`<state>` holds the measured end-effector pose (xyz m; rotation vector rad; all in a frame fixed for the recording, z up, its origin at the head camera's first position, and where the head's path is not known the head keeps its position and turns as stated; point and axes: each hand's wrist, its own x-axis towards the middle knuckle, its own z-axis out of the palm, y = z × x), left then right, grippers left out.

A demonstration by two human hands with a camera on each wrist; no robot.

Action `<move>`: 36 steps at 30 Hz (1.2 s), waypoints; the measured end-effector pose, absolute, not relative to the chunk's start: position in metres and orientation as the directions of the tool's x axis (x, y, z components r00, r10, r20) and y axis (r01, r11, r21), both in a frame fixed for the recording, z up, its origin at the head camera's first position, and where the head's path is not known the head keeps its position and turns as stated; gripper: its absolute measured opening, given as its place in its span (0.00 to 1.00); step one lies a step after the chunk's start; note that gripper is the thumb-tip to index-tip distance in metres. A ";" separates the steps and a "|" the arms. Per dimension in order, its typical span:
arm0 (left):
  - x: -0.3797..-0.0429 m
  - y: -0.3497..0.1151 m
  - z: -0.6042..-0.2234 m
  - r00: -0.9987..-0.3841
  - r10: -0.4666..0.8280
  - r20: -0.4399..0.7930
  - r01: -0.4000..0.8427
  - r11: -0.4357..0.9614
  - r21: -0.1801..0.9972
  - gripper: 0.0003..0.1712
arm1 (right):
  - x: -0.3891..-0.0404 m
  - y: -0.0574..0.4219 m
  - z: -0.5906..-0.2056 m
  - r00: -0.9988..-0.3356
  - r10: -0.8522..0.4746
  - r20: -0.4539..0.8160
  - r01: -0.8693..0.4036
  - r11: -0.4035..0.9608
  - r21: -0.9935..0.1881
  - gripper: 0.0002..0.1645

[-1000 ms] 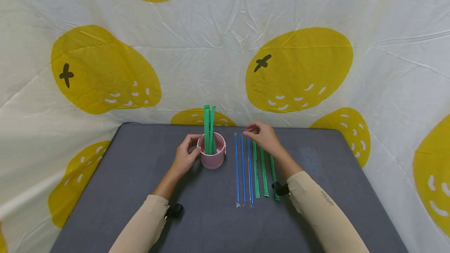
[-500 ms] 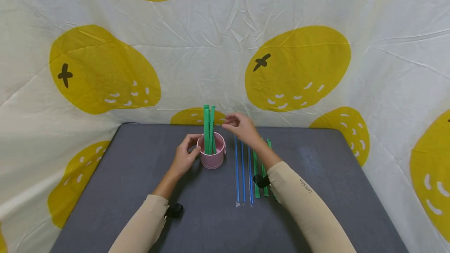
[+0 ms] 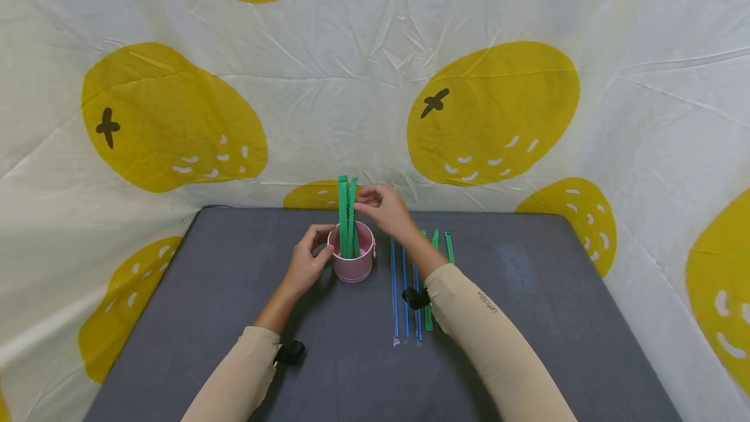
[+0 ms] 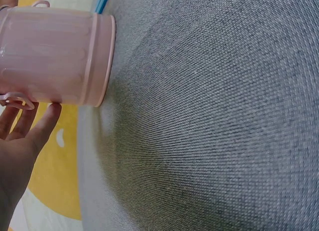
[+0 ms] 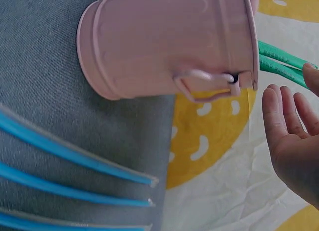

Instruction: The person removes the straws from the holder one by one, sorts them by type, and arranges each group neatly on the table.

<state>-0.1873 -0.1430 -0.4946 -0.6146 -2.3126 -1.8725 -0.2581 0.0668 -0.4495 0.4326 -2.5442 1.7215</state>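
A small pink bucket [image 3: 353,271] stands upright at the back of the dark table, with several green-wrapped straws [image 3: 344,213] rising from it. My left hand [image 3: 306,260] holds the bucket's left side, thumb in front and fingers behind; in the left wrist view its fingertips touch the wall by a handle lug. Close to the upper ends of those straws is my right hand [image 3: 388,213]. In the right wrist view its fingers [image 5: 273,109] and thumb stand apart, the thumb overlapping the straw ends; whether it touches them I cannot tell.
Right of the bucket lie three blue straws [image 3: 395,292] in clear wrappers, side by side. Beyond them lie three green-wrapped straws [image 3: 449,247], partly hidden by the right forearm. A white cloth with yellow fruit shapes [image 3: 492,112] hangs behind the table [image 3: 193,318].
My right hand has moved left from above the far ends of the straws on the table to the green straws in the bucket. The left hand and bucket have stayed put.
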 end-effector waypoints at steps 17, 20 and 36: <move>-0.188 -0.144 -0.498 -0.912 0.259 0.319 0.369 0.177 0.912 0.23 | -0.265 0.053 -0.457 -0.972 -0.158 0.174 -0.221 0.362 -0.906 0.17; -0.187 -0.144 -0.497 -0.913 0.257 0.316 0.366 0.176 0.914 0.23 | -0.264 0.053 -0.456 -0.973 -0.155 0.173 -0.219 0.366 -0.904 0.16; -0.191 -0.142 -0.498 -0.916 0.236 0.326 0.363 0.136 0.922 0.22 | -0.257 0.066 -0.420 -0.971 -0.146 0.188 -0.217 0.222 -0.951 0.16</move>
